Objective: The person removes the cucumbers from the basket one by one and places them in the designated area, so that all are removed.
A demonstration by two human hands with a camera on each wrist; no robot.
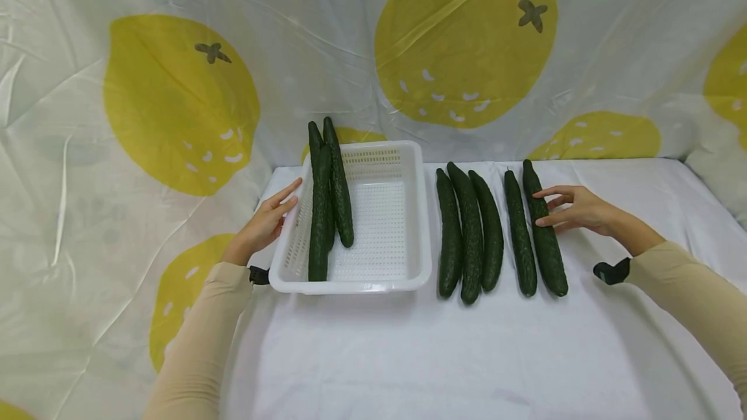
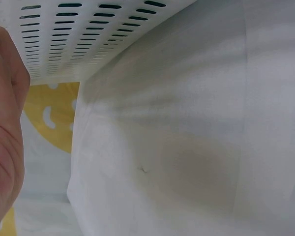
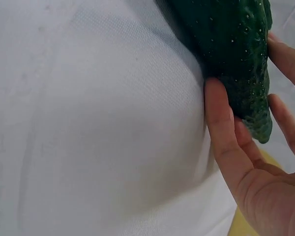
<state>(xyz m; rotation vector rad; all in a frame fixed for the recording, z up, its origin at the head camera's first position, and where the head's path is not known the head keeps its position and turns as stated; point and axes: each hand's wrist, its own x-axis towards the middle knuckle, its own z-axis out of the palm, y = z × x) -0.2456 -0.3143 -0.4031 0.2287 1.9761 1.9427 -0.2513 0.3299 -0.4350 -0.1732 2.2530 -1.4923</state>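
A white plastic basket [image 1: 379, 232] stands on the left part of the table, with three dark green cucumbers [image 1: 320, 219] leaning inside, their upper ends past the far left rim. Against the basket's left side rests my left hand [image 1: 265, 222], its fingers extended; the slotted wall [image 2: 71, 37] shows beside that hand [image 2: 5, 132] in the left wrist view. My right hand [image 1: 580, 209] holds the rightmost cucumber [image 1: 551, 258] on the cloth, with fingers on both sides of it. In the right wrist view, this cucumber [image 3: 236, 59] lies between the fingers of the right hand [image 3: 270, 182].
Right of the basket lies a group of three cucumbers [image 1: 469, 238]. Another cucumber [image 1: 521, 238] lies just left of the held one. White cloth [image 1: 438, 355] covers the table, and a lemon-print curtain [image 1: 327, 37] hangs behind and to the left.
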